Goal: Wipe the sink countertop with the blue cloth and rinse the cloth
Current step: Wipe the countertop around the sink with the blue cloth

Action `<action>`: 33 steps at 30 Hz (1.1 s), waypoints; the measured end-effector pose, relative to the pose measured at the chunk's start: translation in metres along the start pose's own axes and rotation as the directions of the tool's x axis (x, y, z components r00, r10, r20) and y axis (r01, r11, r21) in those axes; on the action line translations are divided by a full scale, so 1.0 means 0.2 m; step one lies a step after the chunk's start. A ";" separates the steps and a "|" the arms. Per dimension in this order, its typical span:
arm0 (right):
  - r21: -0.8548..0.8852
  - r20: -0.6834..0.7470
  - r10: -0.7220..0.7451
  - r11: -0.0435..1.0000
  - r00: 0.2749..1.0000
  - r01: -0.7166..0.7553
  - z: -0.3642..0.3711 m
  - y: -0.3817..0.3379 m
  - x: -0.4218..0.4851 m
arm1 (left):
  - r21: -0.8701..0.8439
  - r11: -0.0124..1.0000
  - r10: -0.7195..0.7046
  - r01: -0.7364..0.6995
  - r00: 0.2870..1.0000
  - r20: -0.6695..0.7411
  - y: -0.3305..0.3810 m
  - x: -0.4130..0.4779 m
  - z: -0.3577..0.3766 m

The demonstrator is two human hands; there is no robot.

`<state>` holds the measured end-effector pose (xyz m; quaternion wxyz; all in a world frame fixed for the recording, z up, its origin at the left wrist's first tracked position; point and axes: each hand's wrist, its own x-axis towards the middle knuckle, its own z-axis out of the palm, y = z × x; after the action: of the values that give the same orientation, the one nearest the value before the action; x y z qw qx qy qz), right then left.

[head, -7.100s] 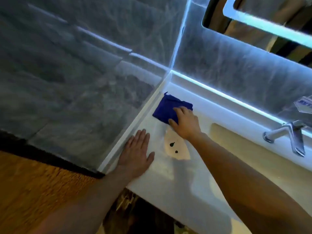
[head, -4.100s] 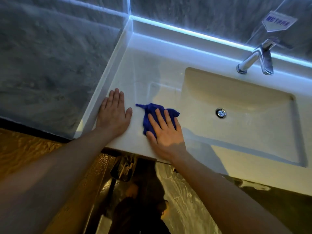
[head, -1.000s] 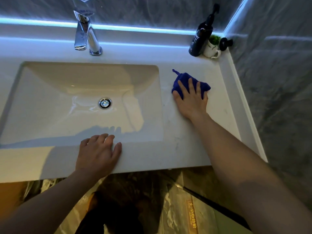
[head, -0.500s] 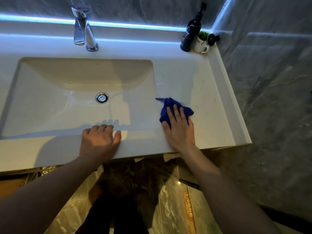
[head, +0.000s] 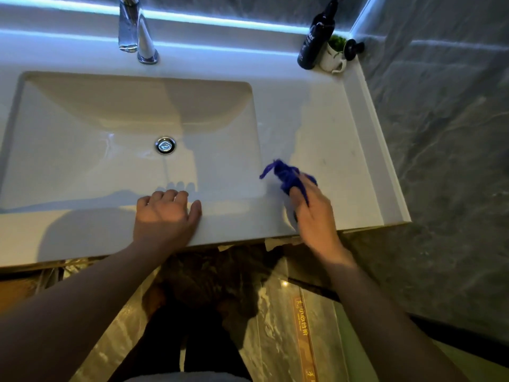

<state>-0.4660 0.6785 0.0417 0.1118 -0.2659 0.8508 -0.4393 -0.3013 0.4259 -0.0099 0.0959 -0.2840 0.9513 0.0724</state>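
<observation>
My right hand (head: 312, 213) is closed around the bunched blue cloth (head: 286, 175) just right of the sink (head: 82, 111). My left hand (head: 165, 213) lies open and flat on the counter (head: 330, 139) front edge, apart from the cloth

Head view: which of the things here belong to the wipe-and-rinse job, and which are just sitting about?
Belong to the job:
blue cloth, bunched in the right hand
countertop
basin
tap, no water running that I can see

Just lying about:
dark pump bottle
small white pot with greenery
black round object in the corner
</observation>
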 end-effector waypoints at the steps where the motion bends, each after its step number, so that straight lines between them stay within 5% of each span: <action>1: -0.065 -0.052 -0.008 0.998 0.999 0.004 -0.03 0.04 0.13 | 0.010 1.000 0.003 -0.003 1.000 0.001 0.00 0.00 0.00; 6: -0.473 -0.068 0.027 0.879 0.997 -0.056 -0.14 0.25 0.74 | 0.043 0.999 0.026 -0.025 1.000 -0.018 -0.01 0.00 0.01; 12: -0.703 0.036 0.258 0.693 0.966 -0.158 -0.14 0.43 0.80 | 0.040 0.999 0.009 -0.010 1.000 0.013 -0.01 0.01 0.01; 28: -0.680 0.084 0.172 0.730 0.982 -0.070 0.23 0.18 0.04 | -0.001 1.000 -0.012 0.012 1.000 0.007 0.01 0.00 -0.02; 33: -0.492 0.138 0.138 0.869 0.981 -0.053 0.40 0.06 -0.22 | 0.027 0.999 0.023 -0.023 1.000 -0.003 0.00 -0.02 -0.02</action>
<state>-0.4000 0.6532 -0.0175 0.1344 -0.2792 0.9333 -0.1812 -0.2997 0.4271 -0.0047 0.0974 -0.2721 0.9554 0.0603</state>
